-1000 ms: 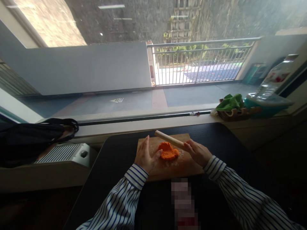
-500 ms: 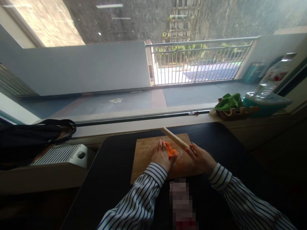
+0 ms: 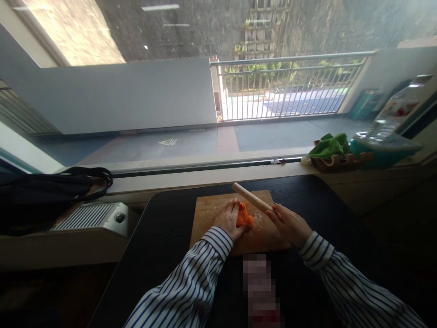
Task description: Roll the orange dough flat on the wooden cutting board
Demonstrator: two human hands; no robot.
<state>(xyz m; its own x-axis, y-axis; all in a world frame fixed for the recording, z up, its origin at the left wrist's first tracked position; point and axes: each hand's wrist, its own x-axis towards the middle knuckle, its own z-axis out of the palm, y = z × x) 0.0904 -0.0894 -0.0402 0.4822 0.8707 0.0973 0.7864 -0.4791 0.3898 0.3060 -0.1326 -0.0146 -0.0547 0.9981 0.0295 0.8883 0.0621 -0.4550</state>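
A wooden cutting board lies on the dark table, with white floury specks on its surface. On the board sits a rough lump of orange dough. My left hand curls around the dough's left side, fingers at the far edge and thumb along the near edge; its palm side is hidden. Gripped by one end in my right hand, a slim wooden rolling pin slants up and left above the board, apart from the dough.
A pixelated pinkish object is on the table's near side. The window sill runs behind, holding a basket with a green cloth, a teal container and a clear bottle. A black bag lies left.
My left hand has shifted slightly left against the dough, so more of the orange shows. My right hand and the rolling pin hold nearly the same pose. The view has turned a little.
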